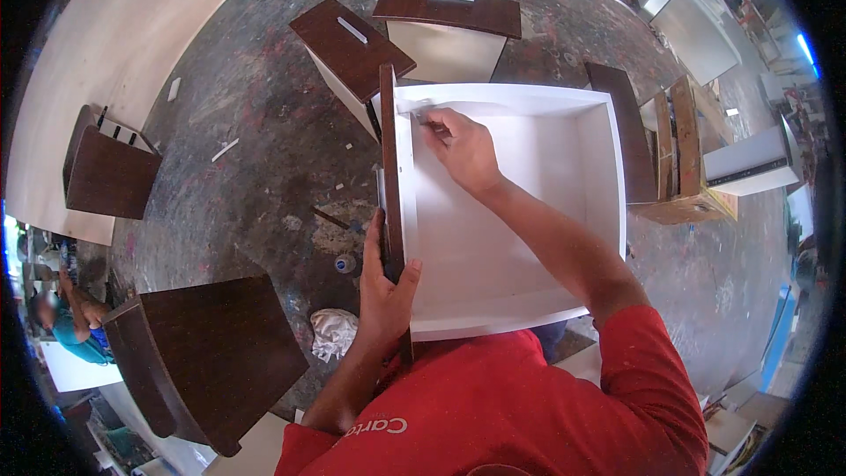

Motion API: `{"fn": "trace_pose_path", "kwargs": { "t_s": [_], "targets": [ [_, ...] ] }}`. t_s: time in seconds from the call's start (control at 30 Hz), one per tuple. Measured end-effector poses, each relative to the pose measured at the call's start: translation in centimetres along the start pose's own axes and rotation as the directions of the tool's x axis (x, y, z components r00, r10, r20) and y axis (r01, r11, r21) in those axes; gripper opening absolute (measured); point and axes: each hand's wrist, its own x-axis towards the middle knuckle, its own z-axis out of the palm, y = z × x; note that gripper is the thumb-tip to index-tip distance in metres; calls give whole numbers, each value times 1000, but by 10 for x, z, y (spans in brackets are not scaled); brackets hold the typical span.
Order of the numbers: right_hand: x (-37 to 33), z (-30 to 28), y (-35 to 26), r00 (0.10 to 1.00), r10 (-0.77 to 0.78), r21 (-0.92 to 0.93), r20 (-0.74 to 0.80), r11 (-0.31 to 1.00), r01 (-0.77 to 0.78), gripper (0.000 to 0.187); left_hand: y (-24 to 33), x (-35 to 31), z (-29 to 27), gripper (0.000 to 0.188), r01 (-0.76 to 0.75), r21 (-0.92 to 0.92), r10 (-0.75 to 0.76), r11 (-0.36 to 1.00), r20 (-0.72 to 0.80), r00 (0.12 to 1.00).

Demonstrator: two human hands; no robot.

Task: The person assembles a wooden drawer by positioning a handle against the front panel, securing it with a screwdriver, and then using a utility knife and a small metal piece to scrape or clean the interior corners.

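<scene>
In front of me a white drawer with a dark brown front panel is held with its open side toward me. A pale handle shows on the panel's outer side. My left hand is closed around the panel's near part, fingers outside and thumb on the inner side. Inside the drawer, my right hand is by the far left corner, next to the panel. Its fingers are pinched together; whatever they hold is too small and partly hidden to name.
Two more brown-fronted drawers with pale handles lie on the floor beyond. A dark brown cabinet stands near left, with a white rag beside it. Another person is at far left. At right is a wooden crate.
</scene>
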Motion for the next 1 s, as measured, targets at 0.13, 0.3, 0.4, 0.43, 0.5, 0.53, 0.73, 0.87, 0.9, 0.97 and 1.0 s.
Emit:
{"fn": "trace_pose_path", "kwargs": {
  "t_s": [0.13,0.3,0.4,0.43,0.5,0.53,0.73,0.87,0.9,0.97,1.0],
  "targets": [
    [9,9,1,998,51,64,-40,997,-49,18,6,0,1,81,-3,-26,3,1000,-1,1000],
    [9,12,-1,998,49,18,-30,999,-49,16,12,0,3,81,-29,20,29,999,-5,1000],
    [7,10,-2,1000,20,-21,-4,1000,-21,16,11,-1,2,80,-16,-33,16,999,-2,1000],
    [7,9,-4,1000,-19,-36,-3,999,19,16,11,-1,2,80,-15,-33,15,999,-1,1000],
    [3,6,-8,1000,-30,-43,8,999,31,15,12,-1,2,80,18,-41,-18,999,5,1000],
    [2,5,-10,999,-43,-52,20,998,43,14,10,0,1,80,19,-42,-19,999,6,1000],
    [-10,3,-9,994,-95,-16,46,995,96,13,0,1,0,80,-38,-10,38,999,10,999],
    [-21,-3,-15,991,-106,-14,85,994,107,14,0,-1,0,80,-23,16,23,1000,1,1000],
    [-25,-6,-19,988,-108,-10,108,994,109,14,1,-1,0,80,-29,13,29,999,-2,1000],
    [-35,-10,-22,986,-106,-8,127,994,108,14,1,0,0,80,-38,13,38,999,2,999],
    [-42,-13,-21,982,-103,-11,160,994,106,13,1,0,1,80,-50,10,50,999,5,999]
  ]
}}
